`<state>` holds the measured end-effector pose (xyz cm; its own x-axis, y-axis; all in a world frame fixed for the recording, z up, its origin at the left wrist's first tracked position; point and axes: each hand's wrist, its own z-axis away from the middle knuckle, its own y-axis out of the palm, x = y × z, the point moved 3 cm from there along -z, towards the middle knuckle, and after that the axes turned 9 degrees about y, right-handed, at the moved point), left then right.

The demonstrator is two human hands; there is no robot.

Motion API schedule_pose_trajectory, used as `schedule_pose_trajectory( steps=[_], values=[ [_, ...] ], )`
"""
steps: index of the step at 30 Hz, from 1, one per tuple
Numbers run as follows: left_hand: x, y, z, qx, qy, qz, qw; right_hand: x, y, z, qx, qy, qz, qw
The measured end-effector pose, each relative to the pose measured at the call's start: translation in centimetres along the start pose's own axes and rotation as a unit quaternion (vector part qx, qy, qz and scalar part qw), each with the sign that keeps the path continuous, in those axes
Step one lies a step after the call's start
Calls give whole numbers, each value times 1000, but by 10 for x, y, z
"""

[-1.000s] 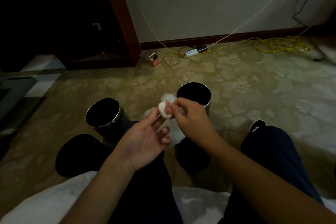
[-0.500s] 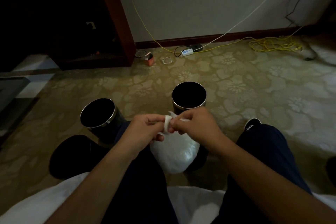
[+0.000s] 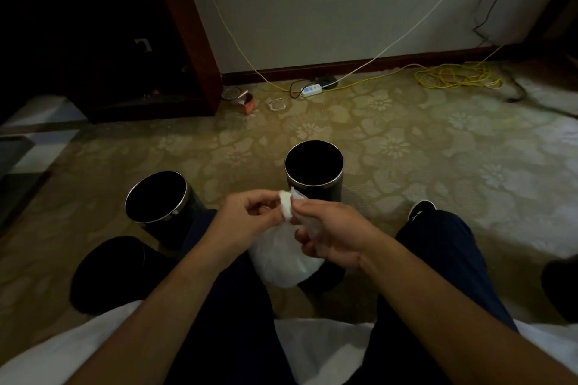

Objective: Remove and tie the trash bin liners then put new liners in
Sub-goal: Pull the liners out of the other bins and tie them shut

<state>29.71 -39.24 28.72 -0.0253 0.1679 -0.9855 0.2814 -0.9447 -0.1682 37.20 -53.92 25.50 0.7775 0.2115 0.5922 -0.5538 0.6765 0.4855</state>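
Above floral carpet, both hands pinch the hanging liner.

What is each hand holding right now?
Left hand: pinches the twisted top of the liner.
Right hand: pinches the same top.
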Motion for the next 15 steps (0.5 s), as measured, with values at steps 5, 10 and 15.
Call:
schedule_pose_trajectory(
  steps=[5,10,15],
  values=[
    [-5,-2,-6,36,19,-29,999,8,3,5,0,-60,63,996],
    [-21,-4,-7,70,58,-100,991,19,-2,11,46,-71,60,995],
    [-31,0,1,41,116,-145,982,43,-10,27,-76,-223,352,906]
  ],
)
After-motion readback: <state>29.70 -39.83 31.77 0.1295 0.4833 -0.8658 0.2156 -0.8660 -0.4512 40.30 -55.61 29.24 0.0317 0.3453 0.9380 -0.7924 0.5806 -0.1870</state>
